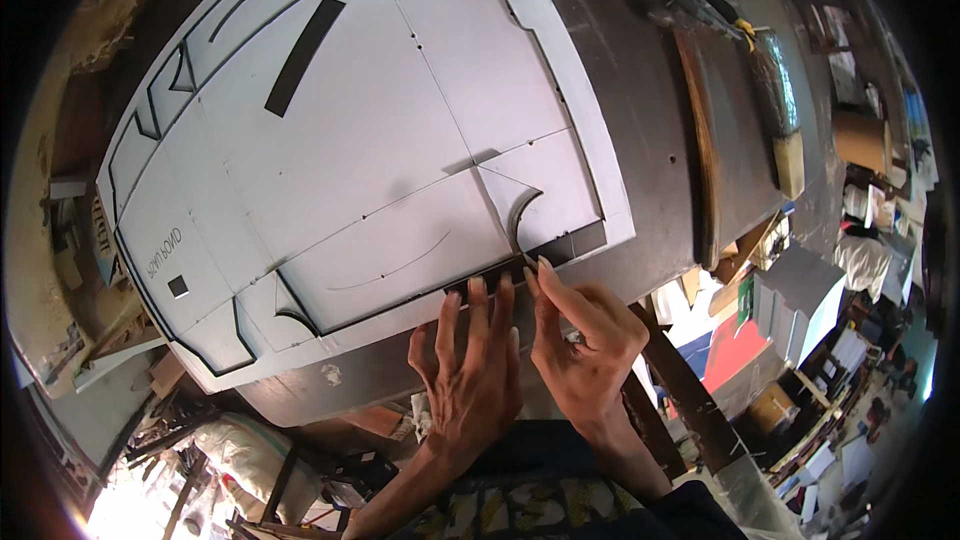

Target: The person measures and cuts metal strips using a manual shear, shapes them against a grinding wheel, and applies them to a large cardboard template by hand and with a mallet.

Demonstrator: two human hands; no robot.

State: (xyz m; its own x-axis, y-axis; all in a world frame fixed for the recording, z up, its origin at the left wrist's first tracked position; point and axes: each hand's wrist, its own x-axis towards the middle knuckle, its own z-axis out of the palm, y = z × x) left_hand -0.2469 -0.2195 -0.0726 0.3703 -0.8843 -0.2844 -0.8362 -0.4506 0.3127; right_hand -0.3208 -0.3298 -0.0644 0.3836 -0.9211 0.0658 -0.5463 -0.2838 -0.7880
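Resting unclenched, your left hand (463, 372) touches one dark strip (560, 248) just ahead of both hands, its long axis running left to right along the near edge of one white board (330, 175), while your right hand (585, 345) pinches there (I cannot tell on what). Beyond lie one small black square (178, 286) and, farther, one loose black bar (305, 57).

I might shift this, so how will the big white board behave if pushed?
The white board probably won't tip: it lies flat on the dark table. It could be unwieldy, being so broad. Stiffness is harder to judge while it's supported.
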